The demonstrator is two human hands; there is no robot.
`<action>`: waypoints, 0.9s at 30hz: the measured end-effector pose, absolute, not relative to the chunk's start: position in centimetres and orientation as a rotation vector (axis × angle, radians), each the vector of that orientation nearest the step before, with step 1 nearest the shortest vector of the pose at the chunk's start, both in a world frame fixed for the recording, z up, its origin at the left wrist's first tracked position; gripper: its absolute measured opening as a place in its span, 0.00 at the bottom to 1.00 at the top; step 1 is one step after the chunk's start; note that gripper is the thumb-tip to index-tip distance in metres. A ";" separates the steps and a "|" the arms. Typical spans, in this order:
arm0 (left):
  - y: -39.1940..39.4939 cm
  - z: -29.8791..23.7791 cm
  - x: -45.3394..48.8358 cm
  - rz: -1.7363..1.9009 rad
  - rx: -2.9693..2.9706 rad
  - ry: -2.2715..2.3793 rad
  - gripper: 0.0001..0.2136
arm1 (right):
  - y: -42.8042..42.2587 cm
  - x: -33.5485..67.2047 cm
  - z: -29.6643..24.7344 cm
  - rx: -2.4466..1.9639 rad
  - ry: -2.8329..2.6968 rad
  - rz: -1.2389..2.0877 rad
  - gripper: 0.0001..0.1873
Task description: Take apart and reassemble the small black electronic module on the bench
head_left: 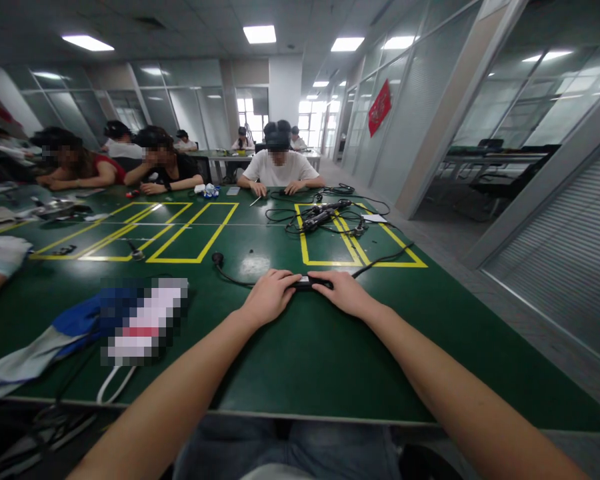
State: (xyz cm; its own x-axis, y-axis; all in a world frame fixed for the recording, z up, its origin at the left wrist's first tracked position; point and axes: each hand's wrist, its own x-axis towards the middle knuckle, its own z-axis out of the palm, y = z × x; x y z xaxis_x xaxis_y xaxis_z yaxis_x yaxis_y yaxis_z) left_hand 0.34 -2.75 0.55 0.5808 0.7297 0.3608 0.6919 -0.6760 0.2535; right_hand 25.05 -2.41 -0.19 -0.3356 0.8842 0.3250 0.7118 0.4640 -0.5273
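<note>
A black power adapter [306,283] with a pale label lies on the green table in front of me. My left hand [273,293] has its fingers closed over the left end, and my right hand [344,291] grips the right end. From the left end a black cord runs to a plug [217,259] resting on the table. Another cord [384,259] leaves on the right and stretches toward the back right. Parts of the adapter's two ends are hidden under my fingers.
Several black adapters and tangled cables [325,215] lie inside yellow tape outlines at the back right. At left are a blurred-out pale object [147,320] with a white cord and a blue-and-white glove [35,353]. A person in white [279,167] sits opposite; others sit further left.
</note>
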 end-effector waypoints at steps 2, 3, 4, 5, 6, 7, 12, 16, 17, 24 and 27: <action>-2.7 0.6 0.3 0.685 2.714 1.235 0.19 | -2.5 24.8 0.1 -1.326 -2.193 0.334 0.19; -2.8 0.6 0.3 0.687 2.711 1.239 0.19 | -2.6 24.7 0.1 -1.324 -2.215 0.310 0.19; -2.8 0.6 0.2 0.687 2.708 1.243 0.19 | -2.6 24.6 0.2 -1.320 -2.232 0.287 0.19; -2.8 0.6 0.2 0.688 2.705 1.245 0.19 | -2.7 24.6 0.2 -1.314 -2.244 0.266 0.20; -2.8 0.5 0.2 0.688 2.702 1.247 0.19 | -2.8 24.5 0.1 -1.310 -2.250 0.251 0.22; -2.8 0.5 0.1 0.688 2.700 1.250 0.19 | -2.8 24.5 0.0 -1.307 -2.250 0.243 0.23; -2.7 0.5 0.0 0.672 2.668 1.283 0.20 | -2.8 24.5 -0.6 -1.275 -2.212 0.255 0.25; -2.6 0.4 0.0 0.661 2.629 1.275 0.19 | -2.8 24.2 -0.9 -1.252 -2.200 0.251 0.27; -2.6 0.4 0.0 0.662 2.612 1.272 0.19 | -2.8 24.1 -0.9 -1.261 -2.197 0.245 0.27; -2.6 0.4 -0.1 0.762 2.499 1.345 0.23 | -3.2 24.0 -0.3 -1.295 -2.204 0.205 0.17; -2.7 0.5 -0.1 0.733 2.576 1.323 0.21 | -3.1 24.1 -0.2 -1.278 -2.229 0.211 0.16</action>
